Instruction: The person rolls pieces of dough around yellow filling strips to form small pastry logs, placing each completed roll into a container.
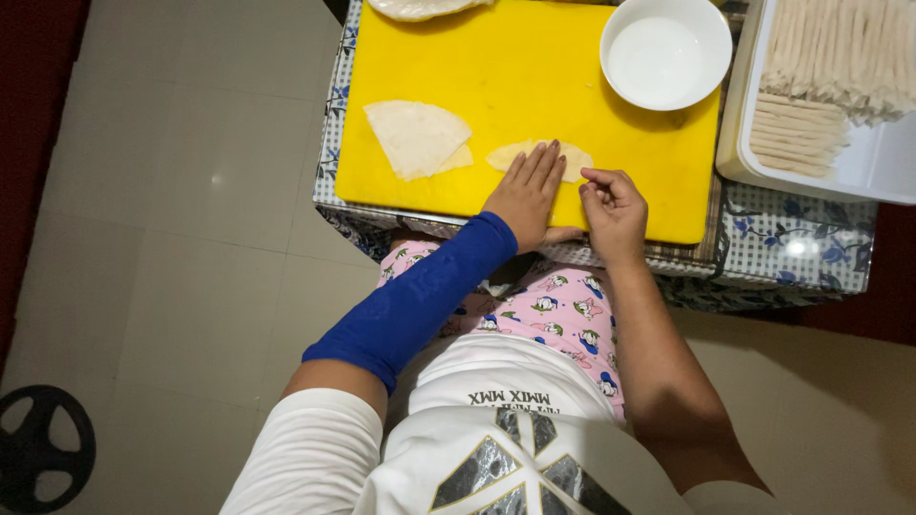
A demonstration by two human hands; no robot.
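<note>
**Two hands on one small wrapper**

Two hands work at the near edge of the yellow cutting board (534, 86), seen from the head camera. Left hand (527, 195), blue sleeve (420, 296) up the forearm, lies flat, fingers straight and held together, pressing on the pale dough wrapper (575, 158) near the board's front edge. Right hand (614, 208) sits just right of it, fingers curled inward, tips pinched together at the wrapper's right end; whether they grip dough I cannot tell.

Left of the wrapper on the board lies a folded wrapper (416, 138), well apart. At the board's far right corner stands a white bowl (666, 50) with clear liquid. Beyond the board's right edge, a white tray (859, 157) holds stacked pale rolled sticks (811, 57).

Risk, as I judge it: the thin sheet could tear if the pinch pulls while the flat hand pins it, and an elbow swing could tip the bowl.

No packages, labels or signs show near the board.
</note>
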